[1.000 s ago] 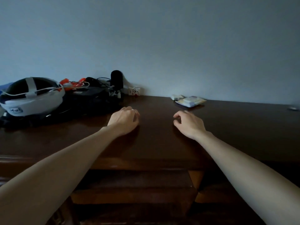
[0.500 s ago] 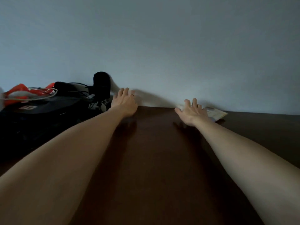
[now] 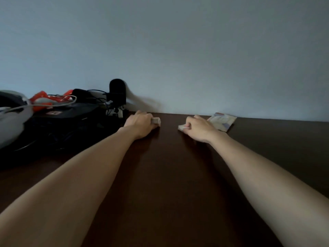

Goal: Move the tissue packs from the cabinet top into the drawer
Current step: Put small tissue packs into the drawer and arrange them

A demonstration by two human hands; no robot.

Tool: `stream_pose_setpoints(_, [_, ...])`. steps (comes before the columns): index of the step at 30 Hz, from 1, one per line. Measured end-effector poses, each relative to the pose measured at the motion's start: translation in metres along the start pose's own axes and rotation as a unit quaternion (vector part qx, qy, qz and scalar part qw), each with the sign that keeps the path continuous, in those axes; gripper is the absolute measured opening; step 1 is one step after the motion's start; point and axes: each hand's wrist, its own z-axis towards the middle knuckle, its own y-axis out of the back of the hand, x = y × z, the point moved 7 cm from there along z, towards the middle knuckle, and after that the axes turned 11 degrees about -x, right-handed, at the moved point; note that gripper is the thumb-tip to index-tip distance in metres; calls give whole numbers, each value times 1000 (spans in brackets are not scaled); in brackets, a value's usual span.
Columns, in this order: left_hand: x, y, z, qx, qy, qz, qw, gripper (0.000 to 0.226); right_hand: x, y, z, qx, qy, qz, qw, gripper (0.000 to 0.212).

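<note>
1. Dark wood cabinet top [image 3: 169, 166] carries both hands near the wall.
2. Left hand [image 3: 140, 124] fingers curl around a small tissue pack [image 3: 156, 120].
3. Right hand [image 3: 199, 128] fingers pinch another small pack [image 3: 181, 127].
4. Larger tissue pack [image 3: 223, 122] lies just beyond the right hand.

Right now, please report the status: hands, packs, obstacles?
Left hand grips small pale pack. Right hand grips another. Flat white pack remains on dark wooden cabinet top.
</note>
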Motion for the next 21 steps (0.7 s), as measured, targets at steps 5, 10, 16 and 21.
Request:
stream_pose_setpoints(5, [-37, 51, -92, -6, -17, 7, 1000, 49, 50, 26, -96, 1, 34, 67, 997, 31])
stream_pose_setpoints(10, [-67, 114, -202, -45, 4, -24, 999, 49, 86, 62, -208, -46, 17, 166, 985, 66])
stream_pose_setpoints(16, [-73, 173, -393, -240, 101, -243, 934, 35, 123, 84, -389, -247, 111, 309, 912, 70])
stream_pose_setpoints(21, [-47, 73, -531, -64, 266, -438, 856, 36, 129, 1, -493, -98, 132, 329, 930, 71])
